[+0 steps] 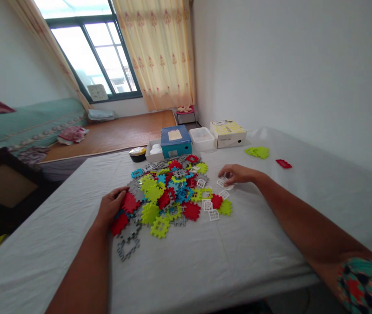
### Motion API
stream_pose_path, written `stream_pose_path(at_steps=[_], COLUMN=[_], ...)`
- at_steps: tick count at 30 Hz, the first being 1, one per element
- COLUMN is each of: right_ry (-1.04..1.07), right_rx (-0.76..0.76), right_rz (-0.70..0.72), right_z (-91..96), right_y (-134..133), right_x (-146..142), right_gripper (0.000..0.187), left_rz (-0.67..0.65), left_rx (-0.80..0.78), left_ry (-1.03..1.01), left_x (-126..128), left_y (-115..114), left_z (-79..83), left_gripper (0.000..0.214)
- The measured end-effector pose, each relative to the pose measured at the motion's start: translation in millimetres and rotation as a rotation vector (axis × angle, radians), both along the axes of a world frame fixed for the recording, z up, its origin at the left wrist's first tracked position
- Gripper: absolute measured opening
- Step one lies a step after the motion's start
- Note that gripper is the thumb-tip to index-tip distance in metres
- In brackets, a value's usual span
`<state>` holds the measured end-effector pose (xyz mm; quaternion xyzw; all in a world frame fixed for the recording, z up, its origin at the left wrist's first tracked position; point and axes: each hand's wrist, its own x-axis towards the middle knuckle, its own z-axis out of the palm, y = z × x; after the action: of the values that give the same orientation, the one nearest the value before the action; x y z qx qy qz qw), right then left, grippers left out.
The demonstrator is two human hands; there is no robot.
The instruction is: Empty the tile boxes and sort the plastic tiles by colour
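Observation:
A heap of interlocking plastic building tiles (153, 192) in red, lime green, blue and grey lies on the table. My left hand (111, 206) rests at the heap's left side, thumb and fingers apart, touching the edge of a red tile (130, 203). Right of the heap, my right hand (236, 174) has its thumb and fingers closed on a white window-shaped piece (221, 181), partly hidden by the fingers. More white window pieces, one of them a lattice piece (214, 214), lie along the heap's right edge. A grey frame tile (128, 248) sticks out at the front left.
Behind the heap stand a blue box (176, 141), a clear plastic tub (202, 138), a yellow-and-white box (228, 134) and a black bowl (137, 154). Lime tiles (258, 151) and a red piece (284, 163) lie farther right on the white tablecloth (186, 270).

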<state>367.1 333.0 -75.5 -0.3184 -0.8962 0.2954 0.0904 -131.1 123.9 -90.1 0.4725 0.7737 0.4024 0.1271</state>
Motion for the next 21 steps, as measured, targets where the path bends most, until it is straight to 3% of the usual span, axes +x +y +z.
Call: stream_pose_path(at_steps=[6, 9, 15, 21], right_ry=[0.071, 0.152, 0.112, 0.032], right_rx=[0.014, -0.024, -0.053, 0.083], right_rz=[0.144, 0.176, -0.148, -0.267], right_z=[-1.1, 1.0, 6.3, 7.0], right_y=[-26, -25, 8, 21], right_x=[-38, -38, 17, 37], right_gripper=[0.038, 0.032, 0.042, 0.049], left_rz=[-0.003, -0.006, -0.014, -0.017], left_rx=[0.005, -0.005, 0.008, 0.026], left_ry=[-0.003, 0.006, 0.017, -0.006], left_x=[0, 0, -5, -6], left_y=[0, 0, 1, 3], left_z=[-0.2, -0.6, -4.2, -6.7], left_gripper=[0.056, 0.057, 0.055, 0.055])
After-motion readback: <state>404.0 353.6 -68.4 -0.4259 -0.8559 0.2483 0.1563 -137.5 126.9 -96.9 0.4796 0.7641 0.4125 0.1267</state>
